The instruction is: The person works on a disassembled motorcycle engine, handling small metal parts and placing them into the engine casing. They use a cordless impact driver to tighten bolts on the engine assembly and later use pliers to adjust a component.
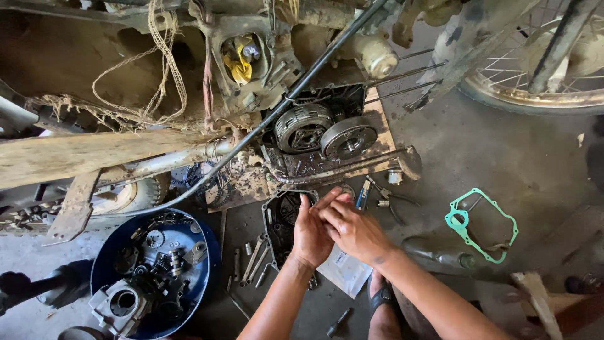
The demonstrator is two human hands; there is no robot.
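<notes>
Head view, looking down at a concrete workshop floor under a stripped motorcycle. Far left, I see a blue round basin crowded with greasy engine parts, a carburettor-like casting leaning at its near edge. Just right of it, several spanners lie loose on the floor. Next comes a dark engine cover lying flat, directly beneath my hands. My left hand is cupped, fingers curled toward the right hand, which presses against it with fingers half closed. Something small seems pinched between them, but I cannot tell what, or whether either hand truly has hold of it. Above, two round clutch assemblies sit exposed in the engine on an oil-stained wooden board. Right of my hands lie pliers, then a green gasket alone on the floor.

Risk, as I judge it: a small piece slipping from my fingers could fall into the open cover or roll among the scattered tools. The gasket lies where a foot could tear it.
</notes>
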